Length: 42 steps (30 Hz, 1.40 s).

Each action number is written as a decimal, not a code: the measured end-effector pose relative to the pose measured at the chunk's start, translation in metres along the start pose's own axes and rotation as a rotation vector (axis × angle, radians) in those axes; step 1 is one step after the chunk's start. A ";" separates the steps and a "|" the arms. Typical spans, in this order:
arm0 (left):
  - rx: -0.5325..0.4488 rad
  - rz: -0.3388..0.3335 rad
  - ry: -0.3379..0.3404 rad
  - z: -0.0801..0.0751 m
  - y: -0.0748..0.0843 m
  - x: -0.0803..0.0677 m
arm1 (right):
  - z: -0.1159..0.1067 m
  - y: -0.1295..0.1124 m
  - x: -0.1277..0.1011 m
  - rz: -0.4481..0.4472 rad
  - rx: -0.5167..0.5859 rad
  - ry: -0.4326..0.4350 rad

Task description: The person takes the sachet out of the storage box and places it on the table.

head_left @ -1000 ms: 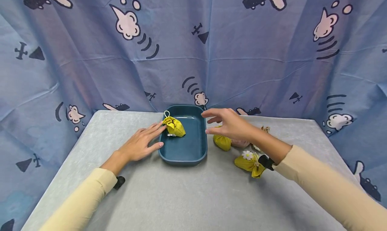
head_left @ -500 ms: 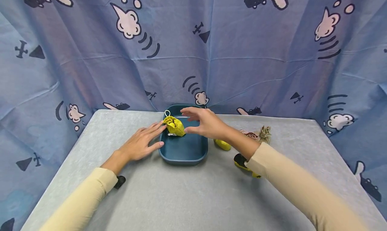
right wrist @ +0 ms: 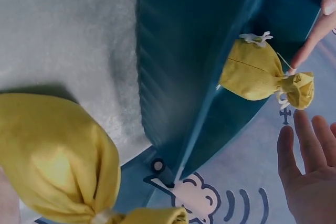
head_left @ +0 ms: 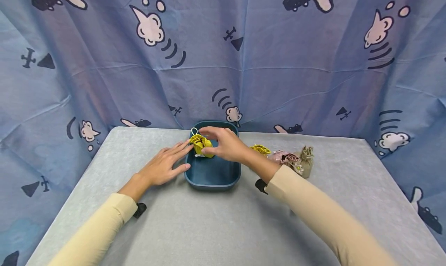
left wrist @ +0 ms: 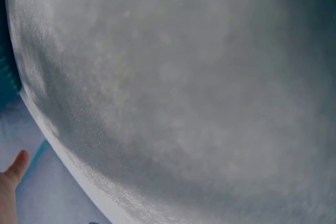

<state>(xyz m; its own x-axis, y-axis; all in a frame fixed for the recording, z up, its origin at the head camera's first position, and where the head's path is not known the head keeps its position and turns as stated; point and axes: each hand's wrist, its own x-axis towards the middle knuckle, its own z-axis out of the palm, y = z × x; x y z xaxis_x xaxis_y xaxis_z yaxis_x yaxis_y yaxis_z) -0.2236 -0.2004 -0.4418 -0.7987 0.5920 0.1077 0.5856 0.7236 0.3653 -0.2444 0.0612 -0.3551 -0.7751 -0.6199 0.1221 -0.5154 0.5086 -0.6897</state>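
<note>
- Yellow pouch [head_left: 201,145] sits in the blue tray [head_left: 212,177], far-left corner, frame centre.
- R hand [head_left: 224,143] over the tray, thumb and fingers curled around the pouch, touching it.
- L hand [head_left: 163,165] flat on grey table [head_left: 195,227], fingers straight and slightly spread, tips at the tray's left rim.
- More pouches [head_left: 292,159] right of the tray.

Even, bright light with soft shadows; head view bends at edges, wrist views blurred.

Two bare hands, long cream-yellow sleeves, black wrist-worn cameras — one under each cuff
</note>
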 end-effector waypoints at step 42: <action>-0.001 -0.005 -0.004 0.001 -0.003 0.000 | 0.020 0.011 0.032 0.121 -0.183 -0.011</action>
<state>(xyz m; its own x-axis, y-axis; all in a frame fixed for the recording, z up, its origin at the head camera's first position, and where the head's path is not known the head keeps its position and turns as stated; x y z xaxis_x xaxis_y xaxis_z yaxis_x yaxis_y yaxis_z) -0.2249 -0.2027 -0.4435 -0.8012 0.5897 0.1017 0.5812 0.7263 0.3671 -0.2677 0.0347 -0.3736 -0.8316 -0.5541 0.0376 -0.4775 0.6788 -0.5579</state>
